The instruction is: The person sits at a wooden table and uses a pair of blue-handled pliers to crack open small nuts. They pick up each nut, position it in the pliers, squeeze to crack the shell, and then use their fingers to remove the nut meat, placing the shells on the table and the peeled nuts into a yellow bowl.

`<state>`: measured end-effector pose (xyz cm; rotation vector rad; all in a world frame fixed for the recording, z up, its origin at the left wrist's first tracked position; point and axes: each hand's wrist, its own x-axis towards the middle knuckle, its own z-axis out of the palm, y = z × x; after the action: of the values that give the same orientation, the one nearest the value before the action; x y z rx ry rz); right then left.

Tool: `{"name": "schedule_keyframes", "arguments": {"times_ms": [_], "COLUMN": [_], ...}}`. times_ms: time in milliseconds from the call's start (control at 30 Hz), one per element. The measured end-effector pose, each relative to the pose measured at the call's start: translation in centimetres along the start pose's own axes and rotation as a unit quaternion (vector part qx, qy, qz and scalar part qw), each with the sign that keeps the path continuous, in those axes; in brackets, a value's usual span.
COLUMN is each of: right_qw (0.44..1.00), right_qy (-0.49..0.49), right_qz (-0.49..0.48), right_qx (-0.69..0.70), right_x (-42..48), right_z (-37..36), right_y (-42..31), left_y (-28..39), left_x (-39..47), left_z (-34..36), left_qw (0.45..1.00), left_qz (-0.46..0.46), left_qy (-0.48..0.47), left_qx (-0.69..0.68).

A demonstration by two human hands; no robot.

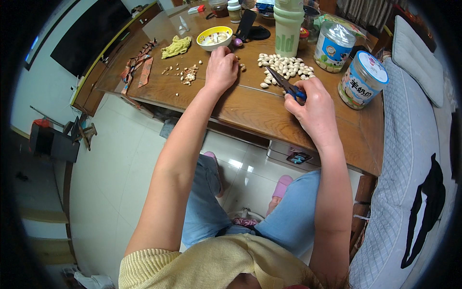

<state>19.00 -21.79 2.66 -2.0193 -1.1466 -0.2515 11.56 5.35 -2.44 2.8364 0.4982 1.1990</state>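
My right hand (316, 108) grips blue-handled scissors (287, 83), their dark blades pointing up and left over the edge of a pile of pale ginkgo nuts (285, 67). My left hand (222, 68) has its fingers curled just in front of a white bowl with a yellow inner rim (216, 38); whether it holds anything is hidden. Pale pieces lie inside the bowl. A few brown bits (243, 67) sit beside the left fingers. Further left, broken shell pieces (189, 74) are scattered on the wooden table (249, 108).
Two clear plastic jars (362, 80) with nuts inside stand at the right. Behind the nut pile rises a green bottle (288, 29). A black phone stand (249, 27), a yellow cloth (176, 47) and a patterned fabric strip (139, 68) are on the table. A padded bench (404, 144) borders the right.
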Motion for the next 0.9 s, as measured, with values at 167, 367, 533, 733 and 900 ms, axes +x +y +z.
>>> {"name": "schedule_keyframes", "arguments": {"times_ms": [167, 367, 533, 733, 900], "right_qw": [1.0, 1.0, 0.997, 0.815, 0.574], "right_qy": [-0.002, -0.006, -0.007, -0.074, -0.101], "right_qz": [0.006, -0.002, 0.041, 0.299, 0.335], "right_qx": [0.003, 0.01, 0.063, 0.49, 0.741], "right_x": [0.1, 0.1, 0.5, 1.1, 1.0], "right_z": [0.2, 0.2, 0.1, -0.4, 0.4], "right_y": [0.0, -0.2, 0.4, 1.4, 2.9], "left_y": [0.1, -6.5, -3.8, 6.2, 7.4], "left_x": [0.3, -3.6, -3.7, -2.8, -2.6], "left_z": [-2.2, -5.1, -5.7, -3.7, -3.4], "left_qw": [0.952, 0.977, 0.986, 0.976, 0.981], "left_qz": [-0.142, -0.208, -0.123, -0.041, -0.03], "left_qy": [0.163, 0.04, 0.074, -0.105, -0.136], "left_qx": [-0.214, 0.039, 0.079, -0.188, -0.134]}}
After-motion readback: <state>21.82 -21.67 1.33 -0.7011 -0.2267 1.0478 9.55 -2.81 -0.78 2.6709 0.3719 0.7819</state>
